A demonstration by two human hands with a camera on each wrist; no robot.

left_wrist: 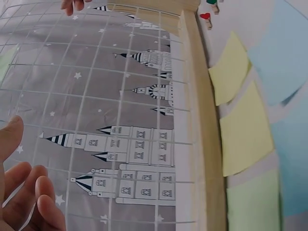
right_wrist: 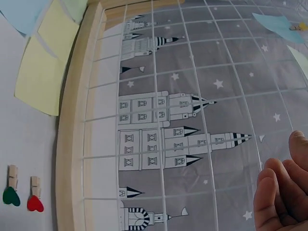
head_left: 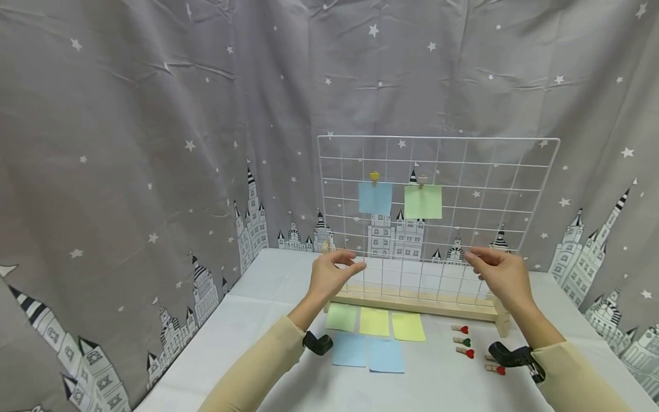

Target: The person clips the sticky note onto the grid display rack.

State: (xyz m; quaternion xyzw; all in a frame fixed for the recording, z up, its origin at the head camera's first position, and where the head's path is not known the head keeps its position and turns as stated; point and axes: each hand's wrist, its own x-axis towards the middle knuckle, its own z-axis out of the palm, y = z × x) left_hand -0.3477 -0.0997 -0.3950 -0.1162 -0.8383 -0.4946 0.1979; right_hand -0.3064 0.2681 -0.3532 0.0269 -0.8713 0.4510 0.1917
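Note:
A white wire grid (head_left: 437,137) stands upright in a wooden base (head_left: 412,304). My left hand (head_left: 329,276) hovers before its lower left part, thumb and fingers loosely bent and apart, holding nothing. Before the lower right part is my right hand (head_left: 501,276), also with nothing between thumb and fingers (right_wrist: 269,192). A blue sticky note (head_left: 375,200) hangs on the grid from a clothespin with a yellow heart (head_left: 374,175). Beside it, a pale clothespin (head_left: 423,180) holds a green sticky note (head_left: 423,203).
On the white table lie a green note (head_left: 341,317), two yellow notes (head_left: 374,322) and two blue notes (head_left: 349,350). Several small heart clothespins (head_left: 465,342), red and green, lie at the right, one partly behind the right wrist camera (head_left: 509,355). A grey star-patterned curtain (head_left: 206,114) hangs behind.

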